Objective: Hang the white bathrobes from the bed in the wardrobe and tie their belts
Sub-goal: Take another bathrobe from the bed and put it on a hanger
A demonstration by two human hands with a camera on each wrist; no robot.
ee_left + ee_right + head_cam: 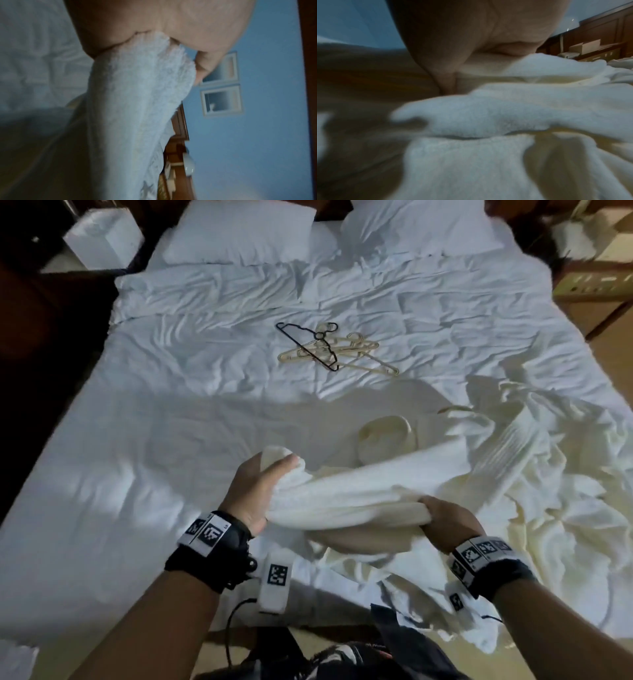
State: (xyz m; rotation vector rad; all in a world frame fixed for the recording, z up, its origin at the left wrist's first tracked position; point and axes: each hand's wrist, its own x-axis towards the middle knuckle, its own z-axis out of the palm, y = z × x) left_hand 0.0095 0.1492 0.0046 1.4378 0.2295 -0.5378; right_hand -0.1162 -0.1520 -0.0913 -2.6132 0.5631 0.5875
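Observation:
A white terry bathrobe (pixel 370 491) is bunched between both hands above the near edge of the bed (pixel 137 440). My left hand (pixel 263 474) grips one end of the bunch, thumb on top. My right hand (pixel 442 515) grips it farther right, fingers curled under. The left wrist view shows the robe (pixel 137 101) hanging from my palm; the right wrist view shows the robe's folds (pixel 505 115) under the hand. More white robe fabric (pixel 534 474) lies crumpled on the bed's right side, with a coiled belt (pixel 387 436) beside it. Several hangers (pixel 329 347), cream and one black, lie mid-bed.
Two pillows (pixel 239 231) sit at the head of the bed. A white box (pixel 102 237) stands at the far left, and wooden furniture with cardboard boxes (pixel 599 278) stands to the right. A dark bag (pixel 308 659) lies at my feet.

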